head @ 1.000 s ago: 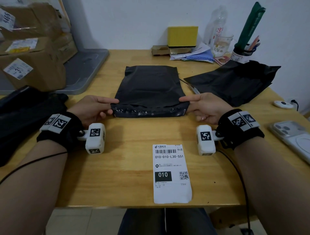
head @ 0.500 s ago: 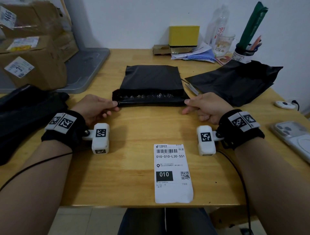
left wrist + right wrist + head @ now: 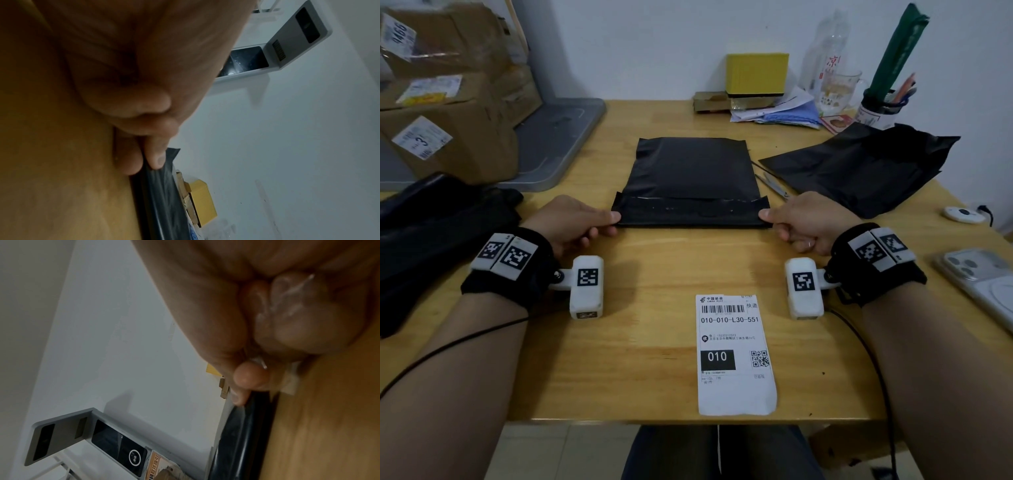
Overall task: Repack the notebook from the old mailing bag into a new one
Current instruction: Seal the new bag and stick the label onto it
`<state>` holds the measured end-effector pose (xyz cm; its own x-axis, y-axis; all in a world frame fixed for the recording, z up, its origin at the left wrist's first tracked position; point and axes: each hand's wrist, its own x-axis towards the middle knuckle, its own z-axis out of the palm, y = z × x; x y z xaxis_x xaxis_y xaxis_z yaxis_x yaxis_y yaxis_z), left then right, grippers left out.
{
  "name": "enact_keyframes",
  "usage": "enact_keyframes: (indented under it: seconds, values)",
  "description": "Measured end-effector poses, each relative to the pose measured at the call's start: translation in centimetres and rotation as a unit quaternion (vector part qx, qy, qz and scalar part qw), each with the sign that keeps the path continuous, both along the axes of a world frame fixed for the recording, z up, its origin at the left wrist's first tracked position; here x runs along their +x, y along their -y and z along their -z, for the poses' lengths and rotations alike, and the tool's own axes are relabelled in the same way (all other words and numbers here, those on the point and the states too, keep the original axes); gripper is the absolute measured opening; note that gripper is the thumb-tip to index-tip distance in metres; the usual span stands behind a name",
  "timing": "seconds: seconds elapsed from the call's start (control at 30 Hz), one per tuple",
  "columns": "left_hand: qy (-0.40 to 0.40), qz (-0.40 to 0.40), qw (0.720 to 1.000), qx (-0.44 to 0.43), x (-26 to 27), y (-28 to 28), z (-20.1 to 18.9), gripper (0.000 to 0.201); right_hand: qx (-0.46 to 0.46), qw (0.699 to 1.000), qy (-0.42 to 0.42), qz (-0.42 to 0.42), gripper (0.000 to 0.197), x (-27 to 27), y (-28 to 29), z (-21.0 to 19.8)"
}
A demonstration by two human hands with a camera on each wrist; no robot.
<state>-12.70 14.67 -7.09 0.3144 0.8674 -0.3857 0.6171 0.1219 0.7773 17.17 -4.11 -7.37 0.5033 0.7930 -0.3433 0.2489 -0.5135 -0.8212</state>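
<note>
One shipping label (image 3: 736,354) near table edge (image 3: 688,419)

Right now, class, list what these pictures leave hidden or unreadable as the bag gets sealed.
- Notebook: unseen in every view; the black mailing bag covers it.
- Shipping label, head view: small address print unreadable.
- Both hands: wrist views blurred, so fingers are indistinct.
- Phone: cut off by the head view's right edge.

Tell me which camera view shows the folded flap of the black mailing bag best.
The head view: the whole folded flap shows, lying across the bag's near end between both hands. The left wrist view shows only its left corner pinched by fingers; the right wrist view shows only its right edge.
</note>
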Motion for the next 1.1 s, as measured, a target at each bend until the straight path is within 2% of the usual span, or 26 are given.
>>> enact_keyframes:
  seconds: [0.1, 0.23, 0.43, 0.7, 0.9, 1.03, 1.1]
  values:
    - [-0.042, -0.001, 0.999, 0.012, 0.0, 0.0, -0.1, 0.029, -0.006, 1.0, 0.01, -0.002, 0.041, -0.1, 0.0, -0.1]
    - [-0.075, -0.003, 0.997, 0.02, 0.2, 0.0, -0.1, 0.031, -0.006, 0.999, 0.036, -0.005, 0.052, -0.2, 0.0, 0.0]
    - [-0.094, -0.01, 0.995, 0.029, 0.1, -0.3, 0.0, 0.035, -0.022, 0.997, 0.068, -0.003, 0.052, -0.4, -0.2, -0.1]
    - [-0.126, -0.007, 0.99, 0.061, 0.5, 0.3, -0.2, 0.033, -0.022, 0.998, 0.053, 0.002, 0.046, -0.3, -0.3, 0.1]
    - [-0.148, -0.002, 0.986, 0.078, 0.8, 0.7, -0.4, 0.037, -0.054, 0.996, 0.076, -0.007, 0.046, 0.2, -0.9, 0.2]
    - [-0.134, 0.001, 0.989, 0.065, 0.2, 0.8, -0.6, 0.044, -0.034, 0.997, 0.063, -0.001, 0.05, 0.2, -0.2, -0.3]
    - [-0.069, -0.006, 0.997, 0.033, -0.5, 0.8, -0.8, 0.043, 0.037, 0.999, 0.018, 0.015, 0.046, 0.2, 0.5, -1.1]
